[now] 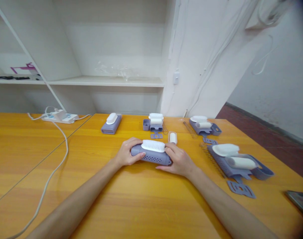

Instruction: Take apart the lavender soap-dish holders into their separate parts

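Observation:
A purple-grey plastic case (pixel 155 157) with small round holes along its side is lifted at the middle of the table. On top of it sits an oval white brush (pixel 153 146), ribbed along its near side. My left hand (pixel 128 152) grips the case's left end, thumb across the front face. Around the right end are the fingers of my right hand (pixel 179 160), its fingertips close to the brush's edge. Just behind that hand, a small piece with a white roller (pixel 173 137) lies on the wood, partly hidden.
A similar case (pixel 111 124) topped with white stands back left. Dismantled sets lie at the back centre (pixel 155 122), back right (pixel 203 125) and right (pixel 234 162), with rollers, springs and flat plates. A power strip (pixel 59 117) trails a white cable (pixel 63 159). A phone-like dark object (pixel 300 200) lies far right.

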`<act>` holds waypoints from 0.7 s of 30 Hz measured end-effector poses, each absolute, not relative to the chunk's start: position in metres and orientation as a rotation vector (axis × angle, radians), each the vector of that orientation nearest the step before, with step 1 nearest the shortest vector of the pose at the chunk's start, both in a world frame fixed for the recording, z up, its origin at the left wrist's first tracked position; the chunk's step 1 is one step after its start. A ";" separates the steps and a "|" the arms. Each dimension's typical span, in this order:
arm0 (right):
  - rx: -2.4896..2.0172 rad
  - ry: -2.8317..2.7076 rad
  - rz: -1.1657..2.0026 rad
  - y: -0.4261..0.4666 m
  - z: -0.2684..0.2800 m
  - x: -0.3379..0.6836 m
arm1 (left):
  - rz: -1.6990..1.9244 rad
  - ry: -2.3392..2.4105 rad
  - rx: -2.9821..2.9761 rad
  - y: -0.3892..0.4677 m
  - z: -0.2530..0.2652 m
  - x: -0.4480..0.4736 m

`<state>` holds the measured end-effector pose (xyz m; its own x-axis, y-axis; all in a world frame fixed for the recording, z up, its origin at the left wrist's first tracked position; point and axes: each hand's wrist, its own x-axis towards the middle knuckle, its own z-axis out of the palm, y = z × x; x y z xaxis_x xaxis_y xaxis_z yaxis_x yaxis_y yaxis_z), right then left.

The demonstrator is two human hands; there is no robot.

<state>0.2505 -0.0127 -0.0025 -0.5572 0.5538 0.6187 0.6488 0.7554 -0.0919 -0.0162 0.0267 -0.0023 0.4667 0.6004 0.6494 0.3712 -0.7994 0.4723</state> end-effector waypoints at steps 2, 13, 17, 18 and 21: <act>-0.889 -2.339 -0.297 -0.010 -0.001 0.255 | 1.271 0.868 2.420 0.027 -0.002 -0.016; -0.866 -2.371 -0.582 -0.011 0.002 0.255 | 1.235 0.846 2.416 0.027 -0.001 -0.017; -0.906 -2.377 -0.579 -0.009 0.001 0.255 | 1.244 0.866 2.396 0.026 0.001 -0.016; -0.913 -2.380 -0.564 -0.008 0.001 0.255 | 1.250 0.874 2.390 0.026 0.001 -0.016; -0.915 -2.384 -0.475 -0.007 -0.001 0.254 | 1.242 0.893 2.385 0.026 0.001 -0.017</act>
<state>0.2541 -0.0069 -0.0006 -0.6256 0.5050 0.5946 0.6944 0.7078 0.1295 -0.0165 0.0260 0.0010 0.4305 0.6510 0.6252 0.3854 -0.7589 0.5249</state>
